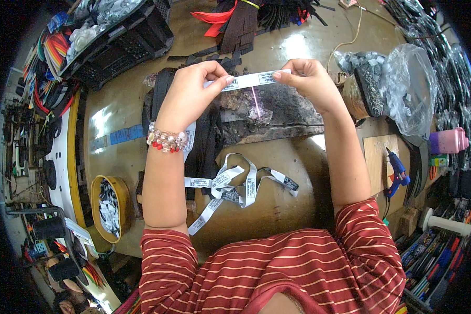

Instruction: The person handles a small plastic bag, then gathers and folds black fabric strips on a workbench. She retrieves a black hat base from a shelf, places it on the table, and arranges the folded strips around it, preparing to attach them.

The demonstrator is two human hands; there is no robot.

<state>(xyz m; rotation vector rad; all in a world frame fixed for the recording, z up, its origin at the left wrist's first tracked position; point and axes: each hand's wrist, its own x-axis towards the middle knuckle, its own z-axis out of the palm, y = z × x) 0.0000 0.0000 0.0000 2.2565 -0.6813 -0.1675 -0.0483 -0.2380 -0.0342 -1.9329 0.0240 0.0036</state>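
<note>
Both my hands are raised over the table, pinching a white printed label strip (pixel 253 80) stretched between them. My left hand (pixel 198 91), with a beaded bracelet at the wrist, grips its left end between thumb and fingers. The right end sits in the closed thumb and fingertips of my right hand (pixel 310 83). Below the strip lies a dark worn slab (pixel 277 118) with a small clear plastic piece on it. A long tangled ribbon of white labels (pixel 250 187) lies nearer to me on the table. Black straps (pixel 204 136) run beside and under my left forearm.
A yellow oval tub (pixel 121 204) of cut labels stands at left; a black crate (pixel 123 52) is behind it. Black strips (pixel 240 26) lie at the far side. On the right are a clear plastic bag (pixel 413 83), a blue glue gun (pixel 397 170) and a pink bottle (pixel 449 141).
</note>
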